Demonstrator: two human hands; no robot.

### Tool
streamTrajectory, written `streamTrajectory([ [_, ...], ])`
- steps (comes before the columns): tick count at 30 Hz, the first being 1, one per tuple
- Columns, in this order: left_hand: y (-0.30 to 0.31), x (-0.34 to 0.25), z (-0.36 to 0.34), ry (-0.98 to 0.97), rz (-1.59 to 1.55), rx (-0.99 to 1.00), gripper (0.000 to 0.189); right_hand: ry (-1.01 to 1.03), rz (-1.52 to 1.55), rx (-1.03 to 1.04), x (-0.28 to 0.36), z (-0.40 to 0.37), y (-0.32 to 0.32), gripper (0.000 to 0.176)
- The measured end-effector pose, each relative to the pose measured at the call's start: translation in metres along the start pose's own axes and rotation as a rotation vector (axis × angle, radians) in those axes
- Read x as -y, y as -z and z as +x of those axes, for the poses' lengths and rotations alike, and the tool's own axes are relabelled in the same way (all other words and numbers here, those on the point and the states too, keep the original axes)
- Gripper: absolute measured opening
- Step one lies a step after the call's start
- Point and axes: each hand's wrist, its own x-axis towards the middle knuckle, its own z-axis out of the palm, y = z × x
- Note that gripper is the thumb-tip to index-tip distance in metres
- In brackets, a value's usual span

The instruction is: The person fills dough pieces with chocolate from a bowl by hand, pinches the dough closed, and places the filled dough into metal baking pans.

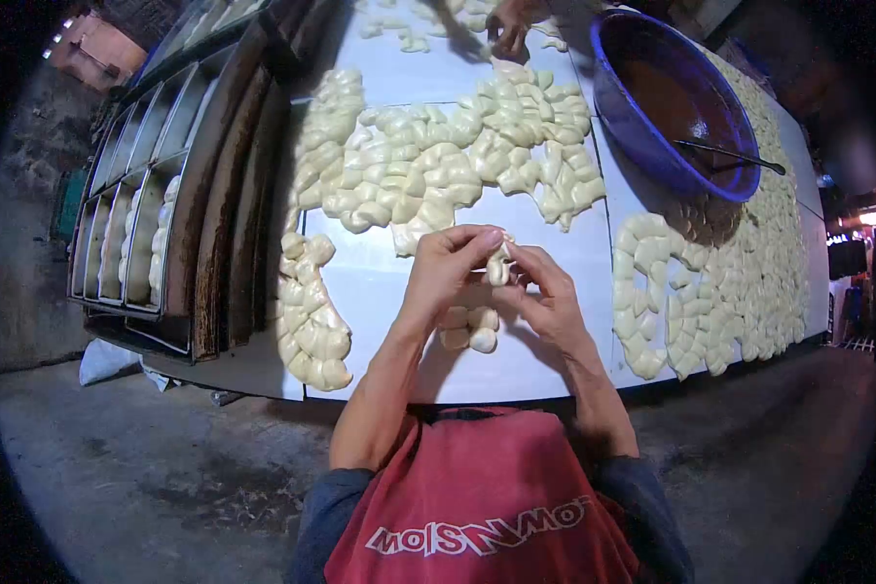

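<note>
Between my two hands, above the white table (365,277), is a small piece of pale dough (499,268). My left hand (455,261) pinches it from one side, thumb and fingers together. From the other side my right hand (540,282) grips the same piece with its fingertips. Below my hands a few dough pieces (469,329) lie in a small cluster on the table. Many more shaped dough pieces (409,165) are spread in touching rows just beyond.
A blue basin (618,107) with brown contents and a long-handled utensil (730,153) stands at the right, among more dough pieces (730,302). Stacked metal tins (136,204), some filled with dough, rise at the left. Another person's hand (509,27) works at the far side.
</note>
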Motion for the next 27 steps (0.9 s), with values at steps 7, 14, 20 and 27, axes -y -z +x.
streamTrajectory([
  [7, -0.003, 0.028, -0.007, -0.191, -0.052, 0.098, 0.021, 0.225, -0.066, -0.212, -0.005, -0.002, -0.006, 0.033],
  [14, -0.011, 0.037, -0.027, -0.138, -0.043, 0.098, 0.023, 0.448, -0.319, -0.378, -0.018, -0.005, -0.014, 0.016],
  [20, -0.009, 0.048, -0.035, -0.043, 0.130, 0.042, 0.028, 0.233, -0.350, -0.184, 0.010, -0.018, -0.002, 0.028],
  [27, 0.011, 0.047, -0.057, -0.650, 1.082, 0.093, 0.074, -0.354, 0.091, -0.049, 0.002, -0.064, 0.030, 0.022],
])
